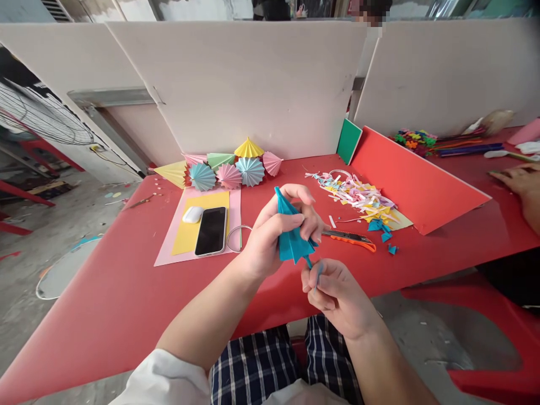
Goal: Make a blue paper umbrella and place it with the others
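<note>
Above the red table, my left hand (pixel 274 230) is closed around a folded blue paper umbrella (pixel 293 242), its pleats pointing down toward me. Just below it, my right hand (pixel 335 289) pinches a thin blue paper strip (pixel 318 274) at the umbrella's lower end. Part of the strip is hidden by the fingers. Behind my hands lies an orange utility knife (pixel 350 238) with its blade out. Small blue paper scraps (pixel 379 226) sit to the knife's right. Several finished pleated paper umbrellas (pixel 230 176) in yellow, pink, green and blue stand against the partition.
A phone (pixel 211 230) and a white earbud case (pixel 193 214) rest on yellow and pink paper at left. Shredded paper (pixel 354 191) is heaped before a leaning red board (pixel 415 180). At far right, another person's hand (pixel 521 183) lies on the table.
</note>
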A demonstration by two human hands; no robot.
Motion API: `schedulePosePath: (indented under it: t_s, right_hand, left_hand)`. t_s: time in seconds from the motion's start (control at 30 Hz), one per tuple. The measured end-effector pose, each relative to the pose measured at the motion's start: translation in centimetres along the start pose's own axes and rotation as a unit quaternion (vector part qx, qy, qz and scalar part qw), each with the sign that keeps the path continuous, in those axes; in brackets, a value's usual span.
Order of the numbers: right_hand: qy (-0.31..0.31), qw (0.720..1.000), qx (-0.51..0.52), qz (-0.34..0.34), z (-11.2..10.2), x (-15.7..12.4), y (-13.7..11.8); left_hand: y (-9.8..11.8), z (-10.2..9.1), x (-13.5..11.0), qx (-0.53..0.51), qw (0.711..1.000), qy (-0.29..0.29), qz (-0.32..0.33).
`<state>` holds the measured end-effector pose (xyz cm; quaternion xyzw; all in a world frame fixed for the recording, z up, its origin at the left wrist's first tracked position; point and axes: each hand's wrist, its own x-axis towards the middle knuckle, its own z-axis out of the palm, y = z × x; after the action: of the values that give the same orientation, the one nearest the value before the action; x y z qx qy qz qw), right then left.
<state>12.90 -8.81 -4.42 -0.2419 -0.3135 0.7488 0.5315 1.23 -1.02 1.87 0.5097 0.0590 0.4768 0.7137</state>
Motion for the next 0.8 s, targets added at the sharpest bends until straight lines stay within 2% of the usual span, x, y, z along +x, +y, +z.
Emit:
schedulePosePath:
  t_s: [0.2, 0.57, 0.8]
  right_hand:
    - [0.025, 0.999, -0.020, 0.002, -0.11, 0.18, 0.30]
    - [0.052, 0.998, -0.043, 0.006, -0.15, 0.15, 0.44]
    - [0.066, 0.995, -0.070, 0.000, -0.08, 0.26, 0.66]
  left_hand:
    - [0.03, 0.45, 0.13, 0.017, 0.997, 0.074, -0.021]
    - [-0.24, 0.41, 0.19, 0.025, 0.996, 0.085, -0.027]
    - [-0.53, 0.51, 0.17, 0.031, 0.990, 0.134, -0.031]
